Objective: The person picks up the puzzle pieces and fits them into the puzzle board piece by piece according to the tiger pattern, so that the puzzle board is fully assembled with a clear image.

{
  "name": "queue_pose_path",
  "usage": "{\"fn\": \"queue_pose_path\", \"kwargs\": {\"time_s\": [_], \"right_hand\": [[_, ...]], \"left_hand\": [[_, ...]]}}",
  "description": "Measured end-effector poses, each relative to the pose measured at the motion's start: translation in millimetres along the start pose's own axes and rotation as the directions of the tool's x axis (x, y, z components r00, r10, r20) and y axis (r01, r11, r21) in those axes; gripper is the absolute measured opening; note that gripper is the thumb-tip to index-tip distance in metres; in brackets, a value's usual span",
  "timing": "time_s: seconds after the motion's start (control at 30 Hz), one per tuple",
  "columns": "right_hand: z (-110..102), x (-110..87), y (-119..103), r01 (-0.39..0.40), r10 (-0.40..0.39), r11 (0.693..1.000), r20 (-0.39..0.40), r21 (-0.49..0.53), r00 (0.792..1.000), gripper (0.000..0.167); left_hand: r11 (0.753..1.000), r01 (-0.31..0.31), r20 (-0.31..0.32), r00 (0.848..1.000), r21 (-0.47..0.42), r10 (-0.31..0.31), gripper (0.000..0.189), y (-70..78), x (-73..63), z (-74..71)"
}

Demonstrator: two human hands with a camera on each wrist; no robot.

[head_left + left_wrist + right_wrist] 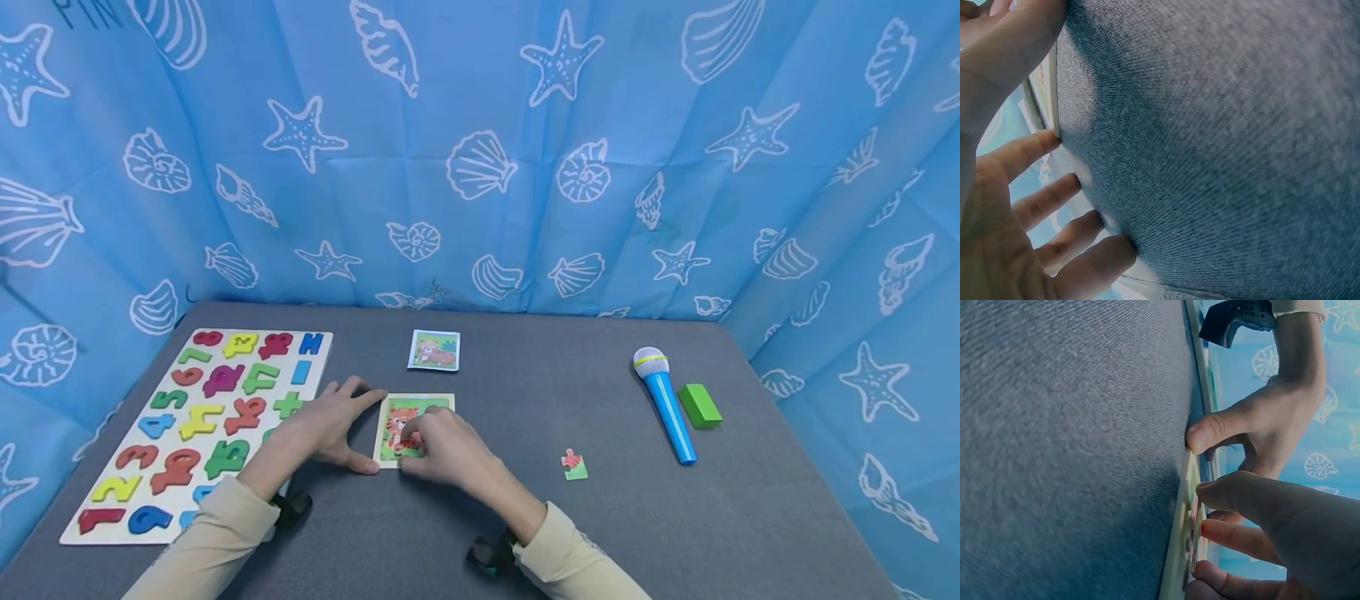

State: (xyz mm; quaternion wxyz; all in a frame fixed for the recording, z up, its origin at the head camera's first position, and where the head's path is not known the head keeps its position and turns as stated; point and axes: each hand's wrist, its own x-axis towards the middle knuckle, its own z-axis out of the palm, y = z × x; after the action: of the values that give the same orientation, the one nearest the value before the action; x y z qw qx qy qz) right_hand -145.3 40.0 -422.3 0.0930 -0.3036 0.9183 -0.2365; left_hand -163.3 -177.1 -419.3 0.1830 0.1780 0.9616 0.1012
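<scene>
A small picture puzzle board (417, 402) with an orange animal on green lies flat in front of me. My left hand (330, 423) rests at its left side, fingers spread, with thumb and index fingertip right at the edge. Over the board's right part, my right hand (453, 450) pinches a thin puzzle piece (1197, 540) between thumb and fingers, close above the surface. The piece's picture is mostly hidden by the fingers. A loose jigsaw piece (575, 467), red and green, lies on the table to the right.
At the left a white board (327, 346) carries colourful numbers and signs. Another small animal picture (435, 351) lies behind the puzzle. A blue toy microphone (670, 412) and a green block (700, 406) lie at the right. A blue shell-print curtain (510, 225) hangs around the table.
</scene>
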Motion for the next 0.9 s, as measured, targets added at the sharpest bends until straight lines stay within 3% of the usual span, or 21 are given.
{"fn": "queue_pose_path", "kwargs": {"time_s": [0.57, 0.9], "right_hand": [[2.5, -1.2, -3.3, -0.021, 0.019, 0.995, -0.02, -0.1, 1.0, 0.028], [3.1, -3.3, -3.0, -0.033, 0.031, 0.995, -0.032, -0.096, 0.999, 0.026]], "left_hand": [[1.0, 0.001, 0.01, 1.0, 0.003, -0.001, 0.11, 0.5, 0.2, -2.2], [1.0, -0.009, -0.001, 1.0, 0.004, 0.009, 0.111, -0.4, 0.3, -1.6]]}}
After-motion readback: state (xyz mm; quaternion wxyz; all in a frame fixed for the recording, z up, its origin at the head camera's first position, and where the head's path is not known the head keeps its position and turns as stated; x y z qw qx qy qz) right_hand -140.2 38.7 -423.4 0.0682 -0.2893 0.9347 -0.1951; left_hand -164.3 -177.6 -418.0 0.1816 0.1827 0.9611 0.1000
